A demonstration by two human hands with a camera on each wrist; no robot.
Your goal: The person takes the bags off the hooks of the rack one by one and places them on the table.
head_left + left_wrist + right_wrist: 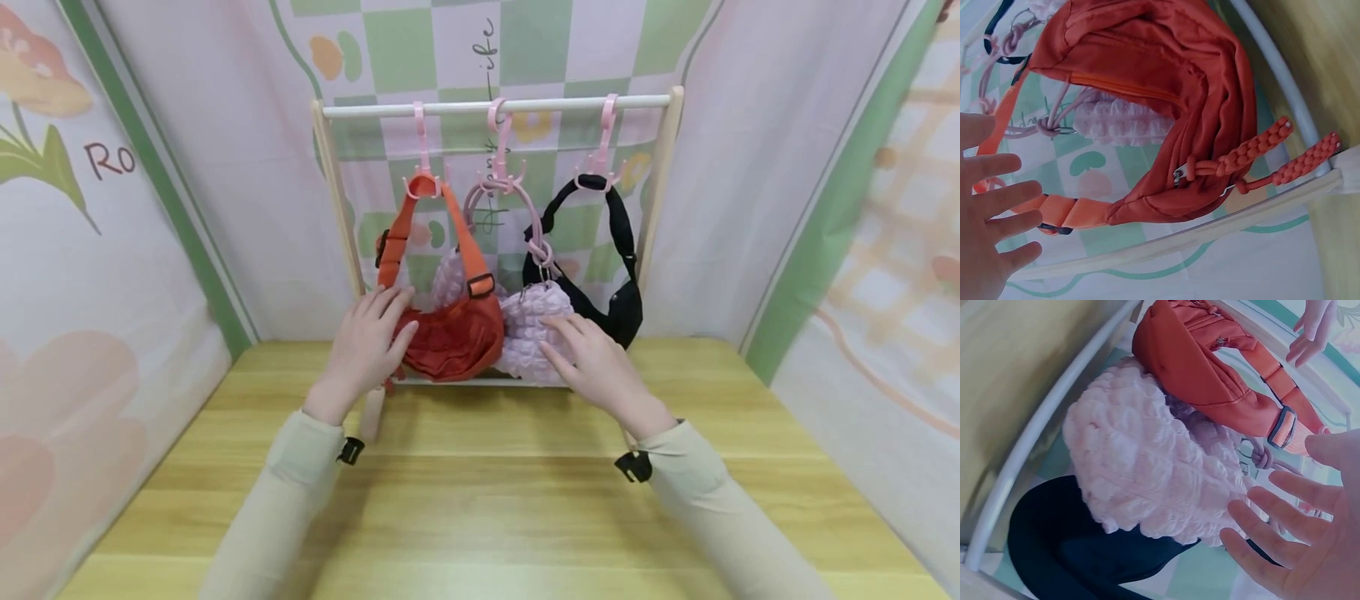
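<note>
An orange-red sling bag (457,340) hangs by its orange strap (467,233) on the left of a small rack. My left hand (363,343) is in front of its left side, fingers spread and holding nothing; in the left wrist view the fingers lie over the strap's side. In the middle hangs a puffy lilac handbag (1141,450) with a knotted cord handle (534,221). Just before it is my right hand (603,362), its fingers apart and grasping nothing; contact is unclear. A black sling bag (624,315) hangs at the right, partly behind the lilac one.
Pink hooks (422,142) hold the bags on the rack's white top bar (555,105), between wooden side posts (337,192). Braided zipper pulls (1254,149) dangle from the red bag. The rack stands at the back of a wooden table (480,500), with patterned fabric walls around.
</note>
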